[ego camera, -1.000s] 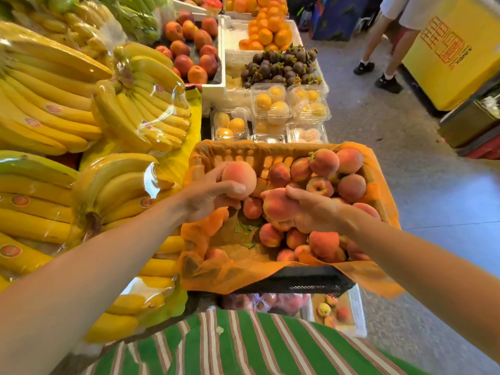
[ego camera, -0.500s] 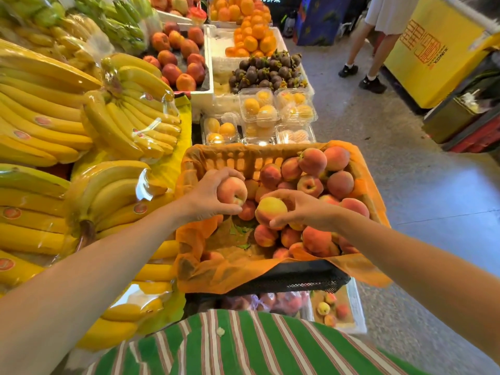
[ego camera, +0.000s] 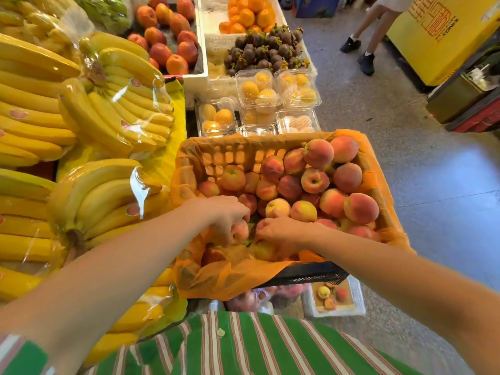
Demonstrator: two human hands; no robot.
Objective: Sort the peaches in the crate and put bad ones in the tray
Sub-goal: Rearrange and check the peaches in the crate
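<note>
A black mesh crate [ego camera: 311, 275] lined with orange plastic holds several pink-yellow peaches [ego camera: 315, 181], piled high on its right side. Both my hands are low in the crate's near-left part. My left hand [ego camera: 223, 216] has its fingers curled around a pink peach [ego camera: 240, 231]. My right hand [ego camera: 281, 230] rests, fingers bent, over a yellowish peach [ego camera: 263, 250]; its grip is hidden. A white foam tray [ego camera: 357, 293] with three small peaches sits on the floor below the crate's near-right corner.
Wrapped banana bunches [ego camera: 108, 109] fill the stand to the left. Clear boxes of yellow fruit [ego camera: 257, 90] stand behind the crate, with mangosteens [ego camera: 265, 50] and oranges farther back. A person's legs [ego camera: 365, 50] and a yellow cabinet [ego camera: 438, 36] are at the far right.
Both hands held peaches up over the crate earlier. They have dropped to the crate's near-left bottom, and those two peaches are out of my hands.
</note>
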